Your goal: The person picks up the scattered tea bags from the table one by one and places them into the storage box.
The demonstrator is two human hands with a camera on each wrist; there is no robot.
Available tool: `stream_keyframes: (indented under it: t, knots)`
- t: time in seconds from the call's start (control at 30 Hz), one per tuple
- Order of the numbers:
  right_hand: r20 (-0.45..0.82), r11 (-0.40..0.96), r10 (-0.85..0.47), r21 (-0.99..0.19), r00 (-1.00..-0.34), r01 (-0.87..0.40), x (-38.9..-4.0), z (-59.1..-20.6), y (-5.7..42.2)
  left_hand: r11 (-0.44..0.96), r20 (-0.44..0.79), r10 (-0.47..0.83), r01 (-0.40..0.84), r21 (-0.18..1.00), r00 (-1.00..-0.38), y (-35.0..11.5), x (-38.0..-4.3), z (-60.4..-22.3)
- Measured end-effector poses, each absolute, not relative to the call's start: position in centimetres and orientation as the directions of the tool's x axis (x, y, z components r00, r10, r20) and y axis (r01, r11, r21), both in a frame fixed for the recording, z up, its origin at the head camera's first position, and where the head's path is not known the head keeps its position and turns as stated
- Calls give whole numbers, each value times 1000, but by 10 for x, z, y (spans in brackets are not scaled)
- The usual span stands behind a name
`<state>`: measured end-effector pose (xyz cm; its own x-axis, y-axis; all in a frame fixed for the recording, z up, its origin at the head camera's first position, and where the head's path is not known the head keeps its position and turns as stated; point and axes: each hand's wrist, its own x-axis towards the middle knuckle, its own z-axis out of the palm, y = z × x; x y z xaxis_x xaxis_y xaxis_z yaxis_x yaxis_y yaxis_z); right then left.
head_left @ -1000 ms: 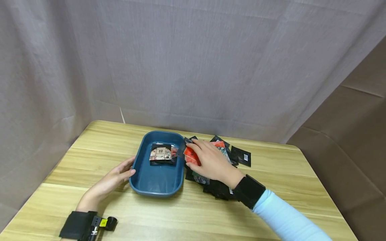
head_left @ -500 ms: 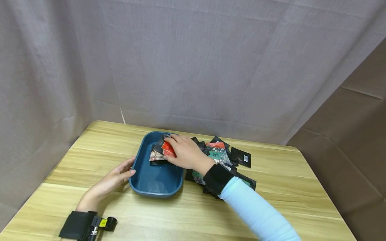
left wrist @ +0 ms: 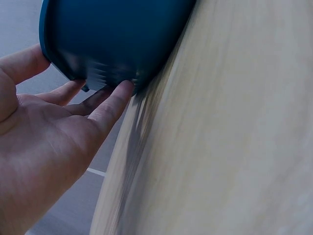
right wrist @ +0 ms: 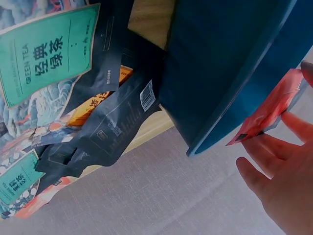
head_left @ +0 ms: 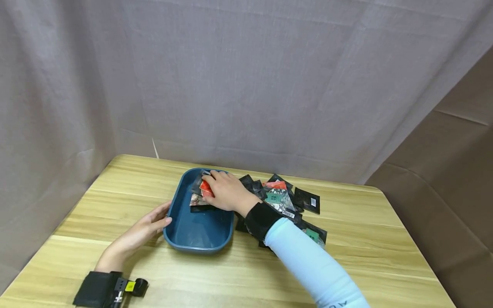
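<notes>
From where I'm standing — taking 12 as the table's far edge — the person's right hand (head_left: 227, 191) is over the upper half of a deep-blue, rounded-rectangular plastic tray (head_left: 196, 235), fingers bent, w/ a small flat red-and-black sachet (head_left: 206, 188) pinched btwn thumb and fingertips. That sachet's inside the tray's outline, toward its 12; can't tell if it's touching what lies below. Just under it, at approx. the tray's centre, a pale picture-printed sachet (head_left: 196, 200) lies flat, a dark edge showing at its 6. Left hand (head_left: 148, 224) is at the tray's 9, fingers relaxed and fairly open, thumb by the rim and fingertips against the outer wall; nothing's lifted in it. At the tray's 3, close beside it, there's a loose heap of flat black sachets w/ coloured labels (head_left: 279, 199), overlapping every which way. One green-labelled black sachet (right wrist: 49, 54) reads "GREEN TEA"; an orange strip (right wrist: 93, 110) pokes out near it. A black sachet w/ a white barcode label (head_left: 307, 201) sits at the heap's 2, at its outer edge. All on a pale wood-grain table (head_left: 385, 256), w/ a grey cloth backdrop (head_left: 246, 85) at 12. Right arm's in a light-blue sleeve (head_left: 316, 261).
</notes>
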<state>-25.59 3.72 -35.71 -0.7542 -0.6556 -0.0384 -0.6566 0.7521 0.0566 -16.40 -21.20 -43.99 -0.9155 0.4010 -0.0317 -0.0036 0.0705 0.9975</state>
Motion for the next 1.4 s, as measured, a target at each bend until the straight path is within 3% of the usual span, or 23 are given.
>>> stream_keyframes:
  t: [0.4, 0.6, 0.93, 1.13, 1.4]
  knots:
    - [-125, 781, -612, 59, -781, -622, -262, -349, 49, 61, -21, 402, 4, 998, -915, -209, -165, -440]
    - [-80, 759, -647, 25, -759, -650, -261, -354, 66, 68, -23, 398, 5, 998, -917, -208, -165, -440]
    - [161, 734, -670, -2, -725, -679, -232, -372, 111, 72, -28, 399, 1, 997, -916, -205, -164, -443]
    - [141, 756, -641, -56, -755, -652, -217, -385, 141, 85, -29, 400, 6, 996, -916, -206, -163, -442]
    - [114, 763, -641, -4, -759, -646, -205, -402, 175, 92, -34, 396, 3, 996, -918, -207, -162, -440]
